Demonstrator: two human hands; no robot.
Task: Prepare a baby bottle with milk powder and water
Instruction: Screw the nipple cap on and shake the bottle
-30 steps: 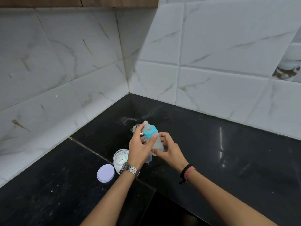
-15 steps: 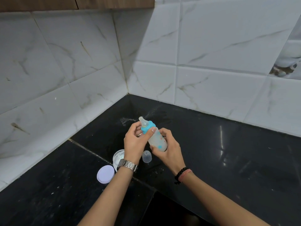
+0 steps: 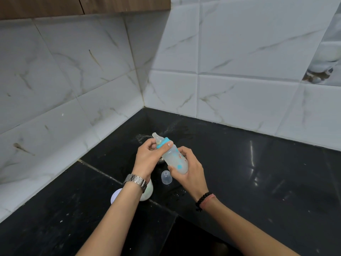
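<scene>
- Under my left wrist sits one white tub [image 3: 147, 191], mostly hidden by my forearm and wristwatch [image 3: 135, 180]; its contents I cannot make out.
- One round pale lid [image 3: 115, 197] lies flat on the black counter [image 3: 258, 182] just beside that tub, on its outer side, half covered by my left arm.
- One small clear cap [image 3: 166, 177] stands on the counter below my two hands, in the gap between my wrists, touching neither.
- Something metallic [image 3: 160, 160] shows as a sliver behind my left hand; too hidden to name.
- White specks [image 3: 178, 194] are scattered on the counter near my right wrist, which wears a dark bead bracelet [image 3: 203, 200].
- Tiled walls [image 3: 239, 80] meet in a corner beyond my hands.
- Count: one baby bottle, one loose cap, one tub, one lid, two hands.
- The baby bottle [image 3: 174, 157] is held off the counter between both hands, tilted, with its teat [image 3: 156, 138] pointing up and away to the left.
- My left hand [image 3: 149, 156] curls around the blue collar [image 3: 163, 143] at the bottle's top, thumb pressed on the ring, fingers wrapped behind it.
- My right hand [image 3: 190, 170] grips the lower body of the bottle, thumb across the front, fingers round the far side; the base rests in my palm.
- The bottle looks cloudy white inside, with blue and red print on it.
</scene>
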